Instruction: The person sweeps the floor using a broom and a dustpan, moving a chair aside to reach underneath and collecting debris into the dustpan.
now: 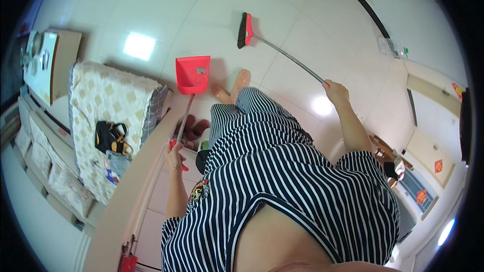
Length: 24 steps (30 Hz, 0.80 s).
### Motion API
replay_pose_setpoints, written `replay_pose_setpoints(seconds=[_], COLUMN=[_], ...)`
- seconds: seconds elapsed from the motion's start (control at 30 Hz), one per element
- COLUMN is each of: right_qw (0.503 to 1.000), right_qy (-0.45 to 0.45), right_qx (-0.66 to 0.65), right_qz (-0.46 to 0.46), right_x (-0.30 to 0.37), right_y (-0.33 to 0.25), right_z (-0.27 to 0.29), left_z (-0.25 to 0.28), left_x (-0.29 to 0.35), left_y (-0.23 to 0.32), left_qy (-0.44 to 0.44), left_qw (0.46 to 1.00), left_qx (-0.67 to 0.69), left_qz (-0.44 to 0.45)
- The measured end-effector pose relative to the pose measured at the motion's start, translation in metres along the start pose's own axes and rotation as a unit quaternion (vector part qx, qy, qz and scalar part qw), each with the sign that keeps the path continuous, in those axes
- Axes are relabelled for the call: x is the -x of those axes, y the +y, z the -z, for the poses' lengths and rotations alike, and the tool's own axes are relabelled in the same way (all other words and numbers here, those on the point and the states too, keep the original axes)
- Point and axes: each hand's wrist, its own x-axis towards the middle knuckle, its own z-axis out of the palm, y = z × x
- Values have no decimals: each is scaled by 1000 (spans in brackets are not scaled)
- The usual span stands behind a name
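Note:
My left hand (174,158) is closed round the red grip of a long-handled dustpan. The dustpan's red scoop (192,73) lies out in front of me at the left, its wide mouth facing away. A small greyish patch shows inside it. On the right, my right hand (336,93) grips the end of a broom's thin metal handle. The broom head (245,30), red with dark bristles, rests on the tiles farther off, to the right of the scoop and apart from it.
At the left stands a bed or couch (116,95) with a patterned cover and a black bag (111,137) on it. Brown shoes (194,130) sit by a partition edge (151,171). A white cabinet (65,60) is farther left. White doors (428,90) line the right.

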Motion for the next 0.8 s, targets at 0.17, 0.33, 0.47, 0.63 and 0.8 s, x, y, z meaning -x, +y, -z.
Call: replay_pose_setpoints(seconds=[0.17, 0.33, 0.47, 0.63, 0.8], right_qw=[991, 969, 990, 994, 982], right_qy=[51, 62, 35, 57, 30], right_qx=[-120, -238, -138, -97, -128], right_qz=[-23, -13, 0, -17, -132], right_x=[67, 130, 141, 122, 164], right_y=[58, 41, -11, -27, -11], right_z=[-51, -101, -88, -101, -134], left_z=[-14, -38, -76, -100, -121], left_x=[-54, -103, -119, -149, -155], left_y=[54, 120, 191, 244, 255], left_qy=[-26, -23, -30, -64, -96], left_qw=[999, 1000, 999, 998, 995], left_qx=[2, 16, 14, -23, -18], left_qz=[25, 7, 9, -3, -12])
